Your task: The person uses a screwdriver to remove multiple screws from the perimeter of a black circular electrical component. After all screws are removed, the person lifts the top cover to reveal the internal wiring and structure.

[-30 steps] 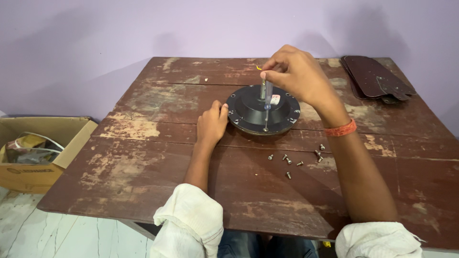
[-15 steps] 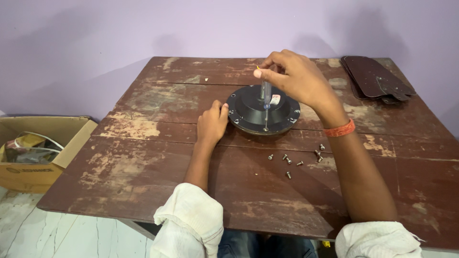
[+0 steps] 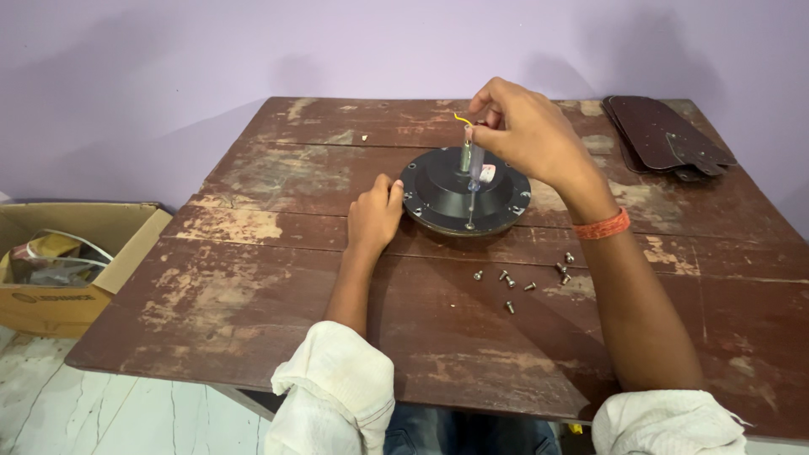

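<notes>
So the thing I'm working on is this round black motor housing (image 3: 465, 195), kind of a shallow dome with a flat flange and small screws set around the rim. A short metal shaft sticks up from the middle with a yellow wire curling off the top. It sits on the far half of the worn wooden table (image 3: 253, 286), roughly centred left to right.

My right hand (image 3: 522, 135) is pinched around the top of a thin screwdriver (image 3: 474, 181) with a clear handle, holding it upright with the tip down at the near rim of the housing. My left hand (image 3: 375, 215) is loosely curled, fingers resting against the left edge of the flange, not gripping anything.

Room-wise: plenty of bare tabletop to the left and in front of me. A scatter of loose screws (image 3: 522, 276) lies just in front of the housing, toward my right arm. Dark brown blades (image 3: 666, 135) are stacked at the far right corner, well apart. A cardboard box (image 3: 76, 253) sits on the floor off the left edge.

Compared to a moment ago, my right hand has shifted a bit; left hand and housing haven't budged.
</notes>
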